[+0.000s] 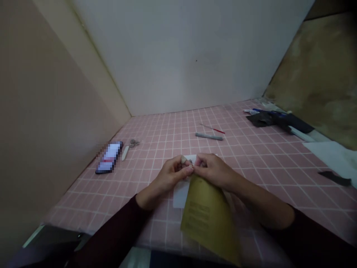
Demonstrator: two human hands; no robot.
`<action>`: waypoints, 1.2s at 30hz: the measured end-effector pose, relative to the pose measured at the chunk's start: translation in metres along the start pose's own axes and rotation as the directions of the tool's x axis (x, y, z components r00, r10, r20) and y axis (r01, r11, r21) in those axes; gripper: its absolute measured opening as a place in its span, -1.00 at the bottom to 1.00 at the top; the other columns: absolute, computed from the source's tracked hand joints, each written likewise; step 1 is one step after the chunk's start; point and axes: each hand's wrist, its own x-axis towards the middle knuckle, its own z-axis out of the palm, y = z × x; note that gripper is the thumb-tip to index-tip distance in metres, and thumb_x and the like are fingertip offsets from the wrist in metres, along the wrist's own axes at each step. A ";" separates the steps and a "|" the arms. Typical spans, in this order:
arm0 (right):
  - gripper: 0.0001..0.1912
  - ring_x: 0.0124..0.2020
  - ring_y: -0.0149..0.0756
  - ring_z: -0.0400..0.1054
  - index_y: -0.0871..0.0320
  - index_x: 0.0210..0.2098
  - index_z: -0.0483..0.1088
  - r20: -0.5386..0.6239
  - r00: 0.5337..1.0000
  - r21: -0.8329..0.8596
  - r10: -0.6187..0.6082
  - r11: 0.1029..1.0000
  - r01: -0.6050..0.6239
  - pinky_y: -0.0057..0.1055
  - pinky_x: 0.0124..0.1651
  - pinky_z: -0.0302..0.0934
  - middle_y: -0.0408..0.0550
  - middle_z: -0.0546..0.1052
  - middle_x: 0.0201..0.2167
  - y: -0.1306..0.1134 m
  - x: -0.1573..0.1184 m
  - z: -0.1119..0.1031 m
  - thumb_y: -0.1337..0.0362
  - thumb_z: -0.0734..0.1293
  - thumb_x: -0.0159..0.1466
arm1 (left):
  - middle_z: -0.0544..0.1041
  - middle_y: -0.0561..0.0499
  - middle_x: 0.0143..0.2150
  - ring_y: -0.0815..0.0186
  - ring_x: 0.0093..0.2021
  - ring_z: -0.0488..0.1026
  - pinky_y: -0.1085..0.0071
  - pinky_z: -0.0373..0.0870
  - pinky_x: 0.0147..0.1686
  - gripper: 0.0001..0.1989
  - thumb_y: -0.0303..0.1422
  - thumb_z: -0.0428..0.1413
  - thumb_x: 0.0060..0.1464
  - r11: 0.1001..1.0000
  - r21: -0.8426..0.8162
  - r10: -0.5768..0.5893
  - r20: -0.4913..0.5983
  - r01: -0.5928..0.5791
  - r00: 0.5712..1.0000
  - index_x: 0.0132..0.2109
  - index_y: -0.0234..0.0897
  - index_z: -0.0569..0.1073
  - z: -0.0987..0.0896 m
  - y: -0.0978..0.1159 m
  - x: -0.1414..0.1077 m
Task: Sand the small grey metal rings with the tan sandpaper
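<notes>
My left hand [174, 173] and my right hand [213, 169] meet over the near middle of the table, thumbs almost touching. Both are closed in a pinch at the top edge of a yellow printed sheet [208, 216]. The sheet hangs down towards me, slightly curved, with blurred dark lettering on its left part. A light-coloured wrap [183, 159] shows on a finger of the left hand. Under the hands lies a white sheet of paper [180, 195], partly covered by them and the yellow sheet. Exactly what sits between the fingertips is too small to make out.
A pink checked cloth [156, 128] covers the table. Left lie a phone [110, 157], a white flat stick [125, 153] and scissors [134, 143]. Beyond my hands are a grey pen-like stick [209, 136] and a thin red-handled tool [219, 131]. Dark scraps [260, 119] and white paper [331, 156] lie right.
</notes>
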 end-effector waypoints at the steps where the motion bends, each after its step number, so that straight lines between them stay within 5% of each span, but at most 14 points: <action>1: -0.79 -0.52 -0.38 0.13 0.12 -0.51 0.27 0.098 0.993 0.120 0.061 0.990 -0.072 -0.42 -0.45 -0.03 -0.19 0.30 -0.58 0.000 -0.001 0.000 0.22 0.40 0.07 | 0.36 0.06 -0.36 0.42 -0.41 0.26 0.46 0.19 -0.39 -0.71 -0.18 0.26 0.12 1.000 0.011 0.029 -0.001 -0.029 1.000 -0.23 -0.32 0.40 0.000 0.001 -0.001; 3: -0.75 -0.56 -0.40 0.10 0.12 -0.49 0.27 0.309 0.942 0.332 0.133 0.913 -0.238 -0.41 -0.47 -0.01 -0.20 0.29 -0.58 0.001 -0.002 -0.001 0.14 0.41 0.08 | 0.39 0.03 -0.31 0.37 -0.33 0.31 0.42 0.24 -0.31 -0.73 -0.19 0.24 0.14 0.993 0.059 0.099 -0.003 -0.099 0.995 -0.19 -0.30 0.42 -0.001 0.004 -0.003; 5: -0.73 -0.56 -0.41 0.10 0.11 -0.49 0.26 0.396 0.908 0.429 0.136 0.847 -0.314 -0.41 -0.46 0.01 -0.19 0.29 -0.57 0.001 -0.002 0.000 0.12 0.41 0.09 | 0.39 0.02 -0.29 0.34 -0.29 0.32 0.40 0.25 -0.28 -0.74 -0.19 0.23 0.16 0.985 0.109 0.138 0.007 -0.137 0.990 -0.19 -0.28 0.42 -0.003 0.005 -0.004; 7: -0.72 -0.57 -0.42 0.08 0.10 -0.50 0.24 0.315 0.941 0.409 0.127 0.876 -0.255 -0.42 -0.48 -0.03 -0.21 0.27 -0.58 0.002 -0.001 0.001 0.14 0.43 0.06 | 0.35 0.04 -0.32 0.35 -0.32 0.29 0.41 0.23 -0.31 -0.74 -0.18 0.23 0.15 0.986 0.124 0.107 0.019 -0.109 0.994 -0.22 -0.27 0.40 -0.005 0.004 -0.003; 10: -0.73 -0.53 -0.39 0.10 0.11 -0.54 0.26 0.089 0.995 0.132 0.041 0.990 -0.053 -0.42 -0.47 -0.06 -0.20 0.29 -0.58 0.002 0.001 0.002 0.19 0.44 0.02 | 0.30 0.10 -0.39 0.41 -0.41 0.23 0.45 0.15 -0.40 -0.68 -0.14 0.25 0.11 1.000 0.010 -0.030 0.068 0.029 0.997 -0.28 -0.27 0.35 -0.007 0.000 0.000; 12: -0.75 -0.52 -0.38 0.12 0.12 -0.55 0.27 0.035 0.999 0.015 -0.006 1.000 0.006 -0.42 -0.46 -0.06 -0.19 0.30 -0.58 0.002 0.001 0.002 0.19 0.44 0.02 | 0.30 0.11 -0.39 0.43 -0.44 0.22 0.46 0.13 -0.42 -0.66 -0.13 0.26 0.09 0.995 -0.071 -0.068 0.090 0.075 0.994 -0.29 -0.26 0.32 -0.007 0.000 0.000; 18: -0.67 -0.55 -0.42 0.11 0.12 -0.43 0.26 0.384 0.914 0.385 0.130 0.877 -0.287 -0.40 -0.43 0.01 -0.22 0.28 -0.54 0.009 0.003 0.002 0.05 0.42 0.05 | 0.35 0.05 -0.32 0.38 -0.33 0.28 0.42 0.19 -0.33 -0.71 -0.17 0.26 0.11 0.997 0.015 0.081 0.038 -0.082 0.996 -0.21 -0.28 0.40 -0.005 0.006 -0.003; 22: -0.72 -0.52 -0.37 0.12 0.11 -0.49 0.25 0.103 0.994 0.110 0.038 0.993 -0.049 -0.39 -0.44 -0.03 -0.20 0.28 -0.56 0.006 0.001 0.004 0.10 0.40 0.09 | 0.28 0.13 -0.42 0.44 -0.45 0.20 0.45 0.09 -0.42 -0.65 -0.13 0.26 0.09 0.993 -0.091 -0.074 0.081 0.081 0.994 -0.30 -0.28 0.32 -0.006 0.001 0.001; 24: -0.76 -0.48 -0.33 0.16 0.11 -0.52 0.26 -0.001 0.999 -0.070 -0.049 0.996 0.048 -0.38 -0.42 -0.02 -0.16 0.32 -0.56 0.004 0.001 0.004 0.14 0.39 0.09 | 0.26 0.14 -0.46 0.46 -0.49 0.17 0.45 0.04 -0.46 -0.62 -0.10 0.25 0.09 0.982 -0.137 -0.117 0.103 0.131 0.988 -0.32 -0.27 0.29 -0.006 -0.001 0.002; 26: -0.75 -0.50 -0.34 0.14 0.11 -0.51 0.26 0.017 0.999 -0.044 -0.028 0.999 0.028 -0.38 -0.43 -0.03 -0.16 0.31 -0.56 0.003 0.001 0.003 0.13 0.39 0.09 | 0.28 0.13 -0.44 0.45 -0.48 0.19 0.45 0.05 -0.45 -0.63 -0.10 0.26 0.09 0.989 -0.121 -0.075 0.079 0.084 0.994 -0.30 -0.27 0.30 -0.005 -0.001 0.001; 31: -0.62 -0.56 -0.42 0.08 0.11 -0.45 0.22 0.319 0.938 0.297 0.134 0.926 -0.233 -0.41 -0.46 -0.04 -0.21 0.27 -0.57 0.006 0.000 0.003 -0.01 0.41 0.08 | 0.34 0.05 -0.33 0.38 -0.34 0.26 0.41 0.16 -0.33 -0.66 -0.11 0.27 0.09 0.996 0.029 0.081 0.027 -0.082 0.996 -0.27 -0.29 0.38 -0.002 0.008 -0.003; 36: -0.72 -0.47 -0.33 0.17 0.12 -0.52 0.27 -0.021 0.995 -0.046 -0.096 0.994 0.095 -0.38 -0.41 -0.02 -0.14 0.35 -0.54 0.004 -0.001 0.005 0.09 0.39 0.10 | 0.22 0.15 -0.48 0.45 -0.49 0.11 0.44 0.01 -0.46 -0.59 -0.05 0.24 0.07 0.985 -0.131 -0.099 0.109 0.113 0.989 -0.35 -0.27 0.28 -0.004 0.004 0.001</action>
